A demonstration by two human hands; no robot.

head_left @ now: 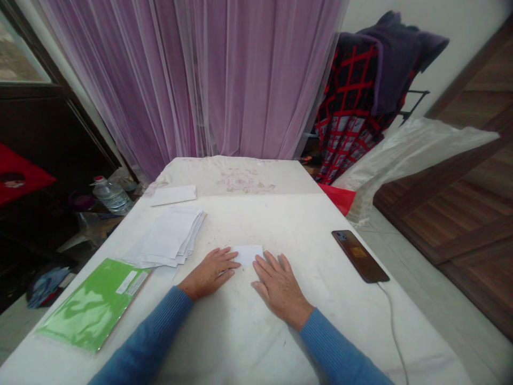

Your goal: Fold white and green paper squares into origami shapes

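paper slip (248,255) on the table (276,224), paper stack (168,238) left of it, phone (359,256) right

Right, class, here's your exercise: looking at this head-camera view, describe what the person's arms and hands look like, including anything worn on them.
The left sleeve and right sleeve are long, blue and knitted, with finely ribbed cuffs at the wrists. The left hand and right hand are bare: no gloves, rings or watches show.
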